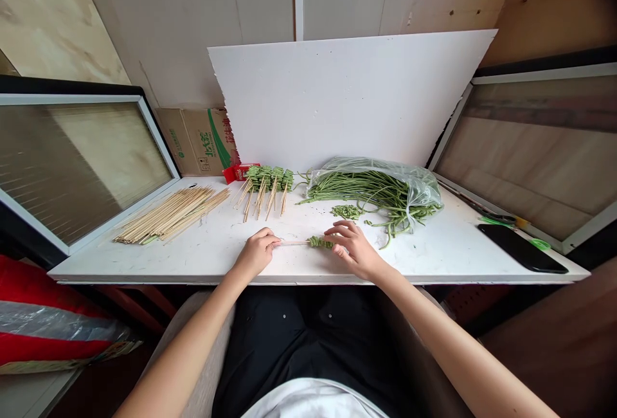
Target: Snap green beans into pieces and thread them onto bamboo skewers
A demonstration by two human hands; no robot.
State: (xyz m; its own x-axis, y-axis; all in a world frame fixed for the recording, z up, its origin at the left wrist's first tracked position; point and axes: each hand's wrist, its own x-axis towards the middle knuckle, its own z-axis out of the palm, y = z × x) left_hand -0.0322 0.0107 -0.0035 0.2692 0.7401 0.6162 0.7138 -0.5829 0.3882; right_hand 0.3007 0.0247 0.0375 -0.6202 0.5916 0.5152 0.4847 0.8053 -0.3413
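My left hand [256, 252] pinches the bare end of a thin bamboo skewer [295, 242] just above the table's front part. The skewer lies level, pointing right. A folded green long bean [317, 242] is threaded on its right portion. Around the right end of this bean, my right hand [353, 247] curls its thumb and fingers; they hide the skewer's tip. Behind that hand lies a small heap of cut bean pieces [347, 211]. Finished bean skewers [270, 180] are stacked farther back, their sticks pointing toward me.
Many loose bamboo skewers [168, 212] lie at left. A clear plastic bag [424, 190] of long beans [357, 186] sits at back right. A black phone [520, 248] and scissors [501, 217] lie at right. A white board [347, 96] and cardboard box [193, 141] stand behind.
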